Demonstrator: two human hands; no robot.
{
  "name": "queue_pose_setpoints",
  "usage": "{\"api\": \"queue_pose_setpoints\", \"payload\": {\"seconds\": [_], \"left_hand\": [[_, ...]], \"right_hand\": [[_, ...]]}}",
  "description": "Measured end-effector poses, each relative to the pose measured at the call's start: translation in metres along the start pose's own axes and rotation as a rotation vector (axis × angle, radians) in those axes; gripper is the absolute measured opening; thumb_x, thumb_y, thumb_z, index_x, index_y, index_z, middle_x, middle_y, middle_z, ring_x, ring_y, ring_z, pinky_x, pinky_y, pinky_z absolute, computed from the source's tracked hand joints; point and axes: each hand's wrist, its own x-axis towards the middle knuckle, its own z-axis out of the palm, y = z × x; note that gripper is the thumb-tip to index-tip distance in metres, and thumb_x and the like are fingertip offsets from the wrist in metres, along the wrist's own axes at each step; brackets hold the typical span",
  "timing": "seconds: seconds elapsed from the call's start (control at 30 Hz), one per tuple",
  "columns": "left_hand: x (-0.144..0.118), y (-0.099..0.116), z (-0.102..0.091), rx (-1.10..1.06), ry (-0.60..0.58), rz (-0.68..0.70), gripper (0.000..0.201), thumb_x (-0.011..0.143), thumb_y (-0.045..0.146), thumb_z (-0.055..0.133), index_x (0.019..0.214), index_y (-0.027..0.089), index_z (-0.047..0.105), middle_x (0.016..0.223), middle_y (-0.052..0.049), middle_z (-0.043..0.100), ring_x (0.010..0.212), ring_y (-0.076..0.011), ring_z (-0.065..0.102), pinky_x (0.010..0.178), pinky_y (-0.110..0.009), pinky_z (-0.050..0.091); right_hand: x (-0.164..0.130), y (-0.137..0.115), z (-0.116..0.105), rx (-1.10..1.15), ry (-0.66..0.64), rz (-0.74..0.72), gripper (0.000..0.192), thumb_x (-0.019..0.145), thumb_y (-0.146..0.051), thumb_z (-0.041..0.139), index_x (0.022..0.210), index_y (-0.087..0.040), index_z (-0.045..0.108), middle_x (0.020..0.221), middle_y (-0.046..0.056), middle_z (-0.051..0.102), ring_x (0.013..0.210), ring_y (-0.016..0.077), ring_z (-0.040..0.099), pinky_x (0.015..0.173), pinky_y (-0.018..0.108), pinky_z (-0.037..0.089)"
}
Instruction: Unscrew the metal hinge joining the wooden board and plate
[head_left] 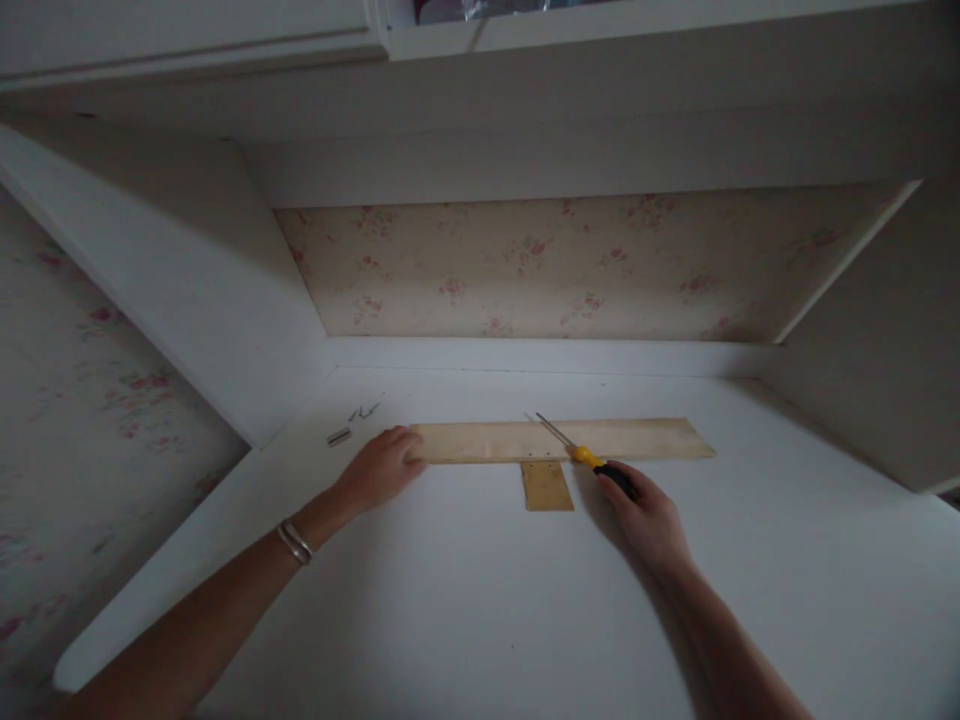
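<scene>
A long pale wooden board (pixel 480 442) lies flat across the white desk. My left hand (pixel 381 466) is closed on the board's left end, fingers over its edge. In my right hand (pixel 646 515) is a screwdriver (pixel 585 456) with a yellow and black handle. Its thin metal shaft points up and left over the board. A small brownish rectangular piece (pixel 547 487) meets the board's near edge, with small dark dots along the join. Whether the screwdriver tip touches the board I cannot tell.
Several small screws (pixel 364 411) and a small metal strip (pixel 339 437) lie left on the white desk (pixel 480 610). A white side panel (pixel 195 260) stands at the left. An overhead shelf (pixel 525 110) hangs above, with floral wallpaper (pixel 525 270) behind.
</scene>
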Motion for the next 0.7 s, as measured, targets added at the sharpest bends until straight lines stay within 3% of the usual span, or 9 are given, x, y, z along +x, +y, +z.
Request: {"api": "queue_pose_setpoints", "payload": {"seconds": [0.1,0.2,0.37,0.53,0.7], "left_hand": [[0.016,0.051,0.016,0.024,-0.046,0.214,0.048,0.085,0.045,0.060,0.126,0.021,0.054,0.133,-0.008,0.055,0.123,-0.0241,0.050,0.107,-0.037,0.037],[0.044,0.073,0.027,0.094,-0.079,0.314,0.051,0.086,0.049,0.058,0.129,0.022,0.051,0.136,-0.009,0.053,0.125,-0.0266,0.048,0.107,-0.041,0.036],[0.085,0.064,0.033,0.180,-0.137,0.321,0.062,0.086,0.063,0.050,0.132,0.022,0.047,0.132,-0.013,0.054,0.119,-0.0283,0.053,0.098,-0.041,0.041],[0.102,0.055,0.030,0.231,-0.227,0.388,0.068,0.084,0.070,0.044,0.133,0.023,0.045,0.115,-0.011,0.060,0.101,-0.0257,0.059,0.086,-0.037,0.044],[0.127,0.046,0.023,0.294,-0.236,0.463,0.071,0.087,0.068,0.041,0.141,0.024,0.039,0.121,-0.011,0.057,0.102,-0.0250,0.056,0.089,-0.036,0.040]], "right_hand": [[-0.002,-0.005,-0.003,0.067,0.026,0.085,0.061,0.072,-0.059,0.062,0.116,-0.018,0.068,0.108,0.010,0.070,0.093,0.0259,0.064,0.086,0.038,0.047],[-0.004,-0.006,-0.007,0.141,0.077,0.169,0.064,0.071,-0.059,0.064,0.118,-0.017,0.067,0.094,0.008,0.071,0.076,0.0218,0.062,0.072,0.034,0.048],[0.000,0.004,-0.006,0.290,0.154,0.180,0.063,0.072,-0.061,0.065,0.116,-0.016,0.068,0.075,0.004,0.066,0.066,0.0178,0.056,0.062,0.030,0.043],[0.003,0.001,-0.005,0.238,0.110,0.210,0.058,0.072,-0.061,0.066,0.112,-0.020,0.069,0.072,0.001,0.064,0.067,0.0177,0.055,0.063,0.030,0.041],[0.003,0.001,-0.008,0.233,0.099,0.238,0.059,0.073,-0.062,0.066,0.114,-0.021,0.068,0.075,0.002,0.065,0.070,0.0183,0.056,0.063,0.030,0.041]]}}
